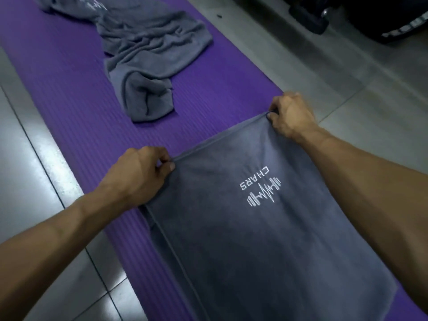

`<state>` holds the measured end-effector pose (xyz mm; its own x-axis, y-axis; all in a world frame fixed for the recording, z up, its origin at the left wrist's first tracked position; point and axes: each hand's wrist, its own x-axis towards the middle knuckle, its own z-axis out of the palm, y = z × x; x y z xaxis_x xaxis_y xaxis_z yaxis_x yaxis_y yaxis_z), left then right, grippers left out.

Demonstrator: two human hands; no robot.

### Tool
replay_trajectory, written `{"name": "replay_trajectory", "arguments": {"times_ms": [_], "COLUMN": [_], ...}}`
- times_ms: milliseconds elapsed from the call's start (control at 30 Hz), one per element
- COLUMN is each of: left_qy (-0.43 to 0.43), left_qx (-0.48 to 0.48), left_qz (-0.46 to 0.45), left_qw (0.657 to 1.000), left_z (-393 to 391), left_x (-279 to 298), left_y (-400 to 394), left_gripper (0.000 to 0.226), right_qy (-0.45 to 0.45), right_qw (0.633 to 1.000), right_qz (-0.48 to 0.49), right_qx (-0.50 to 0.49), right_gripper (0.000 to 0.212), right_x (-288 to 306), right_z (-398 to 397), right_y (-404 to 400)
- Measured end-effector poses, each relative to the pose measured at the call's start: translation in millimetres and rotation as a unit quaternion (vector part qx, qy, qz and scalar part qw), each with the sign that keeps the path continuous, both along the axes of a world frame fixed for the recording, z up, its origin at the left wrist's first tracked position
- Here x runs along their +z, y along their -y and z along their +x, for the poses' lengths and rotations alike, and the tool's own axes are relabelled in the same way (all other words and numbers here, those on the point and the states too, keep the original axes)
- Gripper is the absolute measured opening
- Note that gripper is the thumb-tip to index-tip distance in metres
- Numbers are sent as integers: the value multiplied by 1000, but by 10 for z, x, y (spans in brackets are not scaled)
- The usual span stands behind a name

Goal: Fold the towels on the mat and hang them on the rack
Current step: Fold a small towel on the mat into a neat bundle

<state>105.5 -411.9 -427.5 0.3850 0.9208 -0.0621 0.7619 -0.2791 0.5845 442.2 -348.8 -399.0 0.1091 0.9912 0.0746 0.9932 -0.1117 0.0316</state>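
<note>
Head view: my left hand (136, 174) pinches the far left corner of the grey towel (266, 239) between thumb and curled fingers (165, 162); my right hand (290, 114) does the same at the far right corner, fingers folded over the hem; the far edge of the towel runs taut and straight between my two hands; the towel lies flat on the purple mat (69, 100), stretching from my fingers back toward me, smooth, with a second layer of cloth showing along its left side just behind my left hand; white stitched lettering and a wave-like logo (261, 187) sit between my hands and a little nearer to me, upside down from where I look; beyond my fingers, well apart from the flat towel, a crumpled grey towel (148, 59) lies in a heap on the same mat, its near end bunched and rolled, its far end reaching to the top edge of view; the mat rests on a grey tiled floor (347, 77), which shows to either side of my hands; past my right hand, far off, dark objects (361, 15) stand on the floor, too dim to tell what they are.
</note>
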Motion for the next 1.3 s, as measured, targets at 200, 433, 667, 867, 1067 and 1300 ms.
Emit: {"name": "replay_trajectory", "arguments": {"times_ms": [200,433,667,867,1067,1300], "left_qy": [-137,-99,-176,-210,-166,-164], "left_qx": [25,-139,-157,-166,-177,-201], "left_qz": [-10,145,60,41,127,114], "left_qw": [990,975,970,963,962,959], "left_z": [-116,381,440,479,825,1318], "left_x": [-106,-213,-433,-357,-261,-514], "left_y": [-185,8,56,49,253,627], "left_gripper": [20,44,84,96,72,75], "right_qy": [39,-60,-17,28,-88,-35], "right_qw": [996,993,981,976,993,987], "right_qz": [-79,54,-132,-210,-43,-152], "right_qx": [-31,87,139,-60,69,25], "right_gripper": [32,38,65,71,60,70], "right_x": [-229,-466,-651,-447,-427,-637], "right_z": [-183,-701,-317,239,-382,249], "right_y": [-192,408,471,27,1051,1642]}}
